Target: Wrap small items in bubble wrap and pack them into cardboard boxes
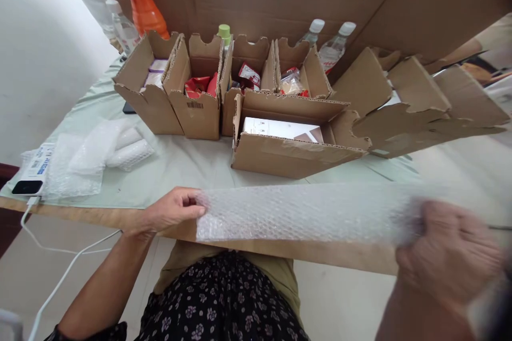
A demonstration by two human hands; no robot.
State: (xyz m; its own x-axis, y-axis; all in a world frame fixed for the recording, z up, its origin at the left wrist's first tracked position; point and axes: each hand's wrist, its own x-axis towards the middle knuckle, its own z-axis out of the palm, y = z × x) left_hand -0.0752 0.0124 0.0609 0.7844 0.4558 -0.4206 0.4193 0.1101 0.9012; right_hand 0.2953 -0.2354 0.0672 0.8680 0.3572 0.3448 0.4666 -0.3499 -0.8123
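A long strip of bubble wrap (300, 213) stretches between my two hands along the table's front edge. My left hand (174, 210) pinches its left end between thumb and fingers. At the other end, my right hand (452, 245) is closed on the strip, though motion smears its fingers. Just behind the strip stands an open cardboard box (292, 162) with a white box (276, 129) inside. To the left of my left hand lie more pieces of bubble wrap (80, 165), some of them rolled.
Several cardboard bins (200, 122) with packaged goods line the back. More bins (412, 122) stand at the right. Behind them are an orange bottle (146, 8) and clear bottles (336, 48). A white device (34, 173) with a cable (52, 298) sits at the left edge.
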